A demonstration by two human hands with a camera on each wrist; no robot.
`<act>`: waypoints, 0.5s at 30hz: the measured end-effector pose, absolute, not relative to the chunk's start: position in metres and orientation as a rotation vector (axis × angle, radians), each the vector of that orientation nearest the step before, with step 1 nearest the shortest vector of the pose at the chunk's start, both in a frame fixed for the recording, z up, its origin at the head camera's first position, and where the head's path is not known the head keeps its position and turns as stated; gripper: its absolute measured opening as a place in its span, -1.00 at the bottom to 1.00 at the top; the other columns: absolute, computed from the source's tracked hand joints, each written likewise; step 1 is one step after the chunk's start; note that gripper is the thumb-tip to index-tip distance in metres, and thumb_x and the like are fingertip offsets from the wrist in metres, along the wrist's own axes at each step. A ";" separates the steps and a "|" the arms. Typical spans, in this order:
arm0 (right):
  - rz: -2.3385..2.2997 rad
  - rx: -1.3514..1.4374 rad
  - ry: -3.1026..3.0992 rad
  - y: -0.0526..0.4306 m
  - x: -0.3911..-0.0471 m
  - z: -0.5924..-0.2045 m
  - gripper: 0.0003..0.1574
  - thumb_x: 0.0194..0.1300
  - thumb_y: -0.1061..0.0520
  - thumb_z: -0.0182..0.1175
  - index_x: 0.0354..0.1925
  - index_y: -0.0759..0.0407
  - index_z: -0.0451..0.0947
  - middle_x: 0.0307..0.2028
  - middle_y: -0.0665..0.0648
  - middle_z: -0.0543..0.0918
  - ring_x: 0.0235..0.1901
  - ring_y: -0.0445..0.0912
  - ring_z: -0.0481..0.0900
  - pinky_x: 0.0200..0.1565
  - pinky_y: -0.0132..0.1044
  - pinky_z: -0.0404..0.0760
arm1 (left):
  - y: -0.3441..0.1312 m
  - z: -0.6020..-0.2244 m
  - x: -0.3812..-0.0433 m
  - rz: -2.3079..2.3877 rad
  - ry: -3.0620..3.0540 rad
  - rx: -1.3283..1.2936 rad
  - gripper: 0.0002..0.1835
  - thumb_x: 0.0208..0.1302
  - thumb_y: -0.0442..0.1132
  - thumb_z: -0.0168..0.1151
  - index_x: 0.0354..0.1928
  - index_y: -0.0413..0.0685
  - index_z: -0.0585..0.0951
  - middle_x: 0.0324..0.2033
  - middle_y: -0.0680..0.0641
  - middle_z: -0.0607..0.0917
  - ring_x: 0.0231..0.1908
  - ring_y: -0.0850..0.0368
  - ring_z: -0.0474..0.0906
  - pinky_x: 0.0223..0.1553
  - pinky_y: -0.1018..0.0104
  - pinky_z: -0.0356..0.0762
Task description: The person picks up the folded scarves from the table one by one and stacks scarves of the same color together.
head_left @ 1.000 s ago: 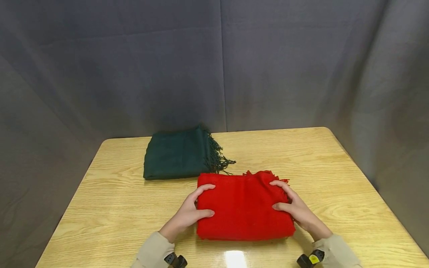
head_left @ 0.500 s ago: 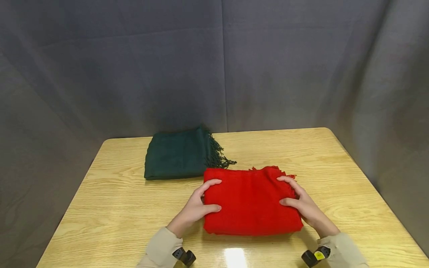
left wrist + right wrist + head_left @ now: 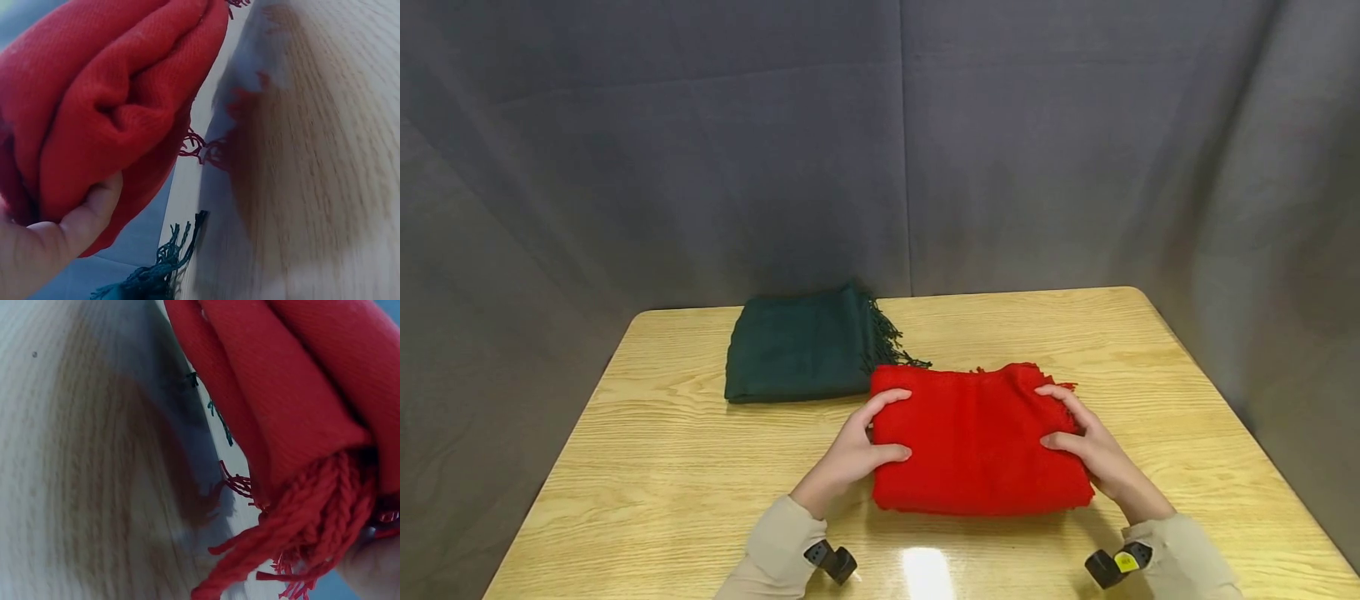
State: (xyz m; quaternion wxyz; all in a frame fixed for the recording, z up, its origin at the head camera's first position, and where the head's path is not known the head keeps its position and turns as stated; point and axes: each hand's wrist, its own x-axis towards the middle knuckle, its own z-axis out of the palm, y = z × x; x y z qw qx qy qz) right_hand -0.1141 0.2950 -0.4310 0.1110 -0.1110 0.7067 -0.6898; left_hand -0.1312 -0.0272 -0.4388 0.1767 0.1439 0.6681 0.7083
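A folded red scarf (image 3: 977, 450) with tasselled ends is held between both hands above the table, lifted clear of the wood in the wrist views. My left hand (image 3: 859, 450) grips its left edge, thumb and a finger on top and the other fingers hidden beneath. On the opposite edge my right hand (image 3: 1093, 450) holds it the same way, close to the red fringe (image 3: 312, 519). Behind and to the left lies a folded dark green scarf (image 3: 797, 346), its fringe pointing right; the red scarf covers part of that fringe in the head view.
The wooden table (image 3: 685, 467) has rounded far corners. A grey curtain (image 3: 775, 167) hangs behind it and along both sides. Each wrist carries a small black camera (image 3: 831, 561) on a strap.
Both hands have carried the red scarf to the right and farther from the person. The green scarf has stayed in place.
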 end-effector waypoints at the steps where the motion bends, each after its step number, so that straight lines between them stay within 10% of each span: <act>1: -2.028 -0.329 2.077 0.296 -0.115 -0.431 -0.34 0.17 0.39 0.03 0.17 -0.12 0.26 -0.04 -0.01 0.37 -0.12 -0.13 0.42 -0.23 -0.18 0.54 | -0.026 -0.438 -0.132 2.005 1.886 0.407 -0.31 -0.04 -0.49 0.24 0.19 0.12 0.37 -0.09 -0.14 0.51 -0.24 0.00 0.54 -0.27 0.15 0.55; 15: -2.064 -0.325 2.061 0.308 -0.129 -0.427 -0.35 0.18 0.41 0.00 0.16 -0.11 0.26 -0.05 -0.01 0.37 -0.13 -0.14 0.43 -0.25 -0.19 0.55 | -0.014 -0.403 -0.137 1.975 1.929 0.480 -0.31 -0.03 -0.56 0.17 0.23 -0.14 0.31 -0.07 -0.24 0.49 -0.26 0.10 0.50 -0.25 0.28 0.50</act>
